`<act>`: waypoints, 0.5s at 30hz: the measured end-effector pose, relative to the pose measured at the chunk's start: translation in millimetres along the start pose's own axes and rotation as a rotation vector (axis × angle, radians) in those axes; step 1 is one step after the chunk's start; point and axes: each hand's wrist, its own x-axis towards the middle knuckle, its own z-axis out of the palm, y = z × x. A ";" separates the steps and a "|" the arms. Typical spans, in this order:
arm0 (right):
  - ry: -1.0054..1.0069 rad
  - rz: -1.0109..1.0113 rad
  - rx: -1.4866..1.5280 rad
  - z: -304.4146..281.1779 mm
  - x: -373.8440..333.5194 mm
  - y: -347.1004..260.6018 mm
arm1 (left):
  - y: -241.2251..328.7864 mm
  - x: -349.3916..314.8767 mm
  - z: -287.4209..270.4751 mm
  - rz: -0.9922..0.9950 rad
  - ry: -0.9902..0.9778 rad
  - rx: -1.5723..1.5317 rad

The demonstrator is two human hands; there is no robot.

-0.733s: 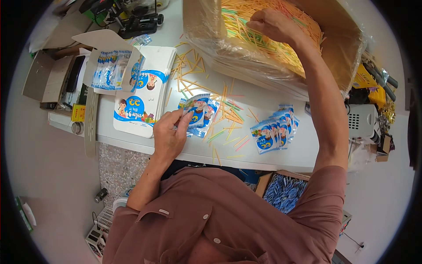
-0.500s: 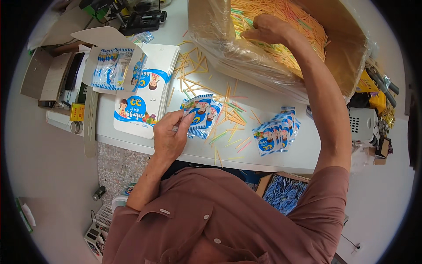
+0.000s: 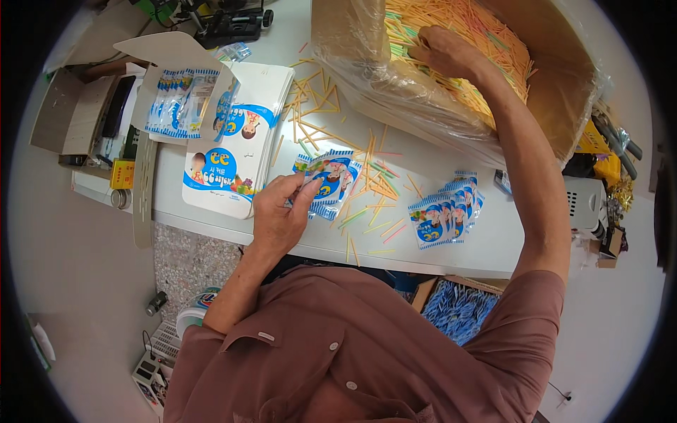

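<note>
My left hand [image 3: 279,211] pinches a small blue-and-white printed packet [image 3: 326,185] between thumb and fingers, over the middle of the table. At least one more packet lies under or behind it. My right hand [image 3: 446,51] reaches into a large plastic-lined cardboard box [image 3: 423,121] at the far right. Its fingers are curled among a heap of thin coloured sticks [image 3: 493,42], mostly orange and yellow with some green and pink. What those fingers hold, if anything, is hidden. Loose sticks [image 3: 381,185] lie scattered on the table around the packet.
To the right lies a fanned group of similar packets [image 3: 446,215]. At left, an open white carton [image 3: 151,106] full of packets stands beside a stack of flat printed cartons [image 3: 243,162]. A black stand [image 3: 233,28] is at the back. Below the table edge sits a box of blue pieces [image 3: 458,307].
My right hand stays in the stick box, its fingers shifted slightly and more tightly curled. My left hand still holds the packet. The whole view has shifted a little.
</note>
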 end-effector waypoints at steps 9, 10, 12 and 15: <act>0.088 -0.011 -0.200 16.6 -5.9 -9.1 | 5.0 -2.0 -1.9 -0.021 0.001 -0.019; 0.071 -0.040 -0.216 15.3 -5.5 -9.1 | 5.0 -2.4 -1.2 -0.013 0.003 -0.027; 0.081 -0.021 -0.145 12.9 -7.2 -0.2 | 4.6 -3.4 -2.9 -0.005 0.014 -0.031; 0.124 0.009 0.032 5.9 -19.5 16.7 | 6.6 -4.0 -7.2 -0.019 0.016 -0.040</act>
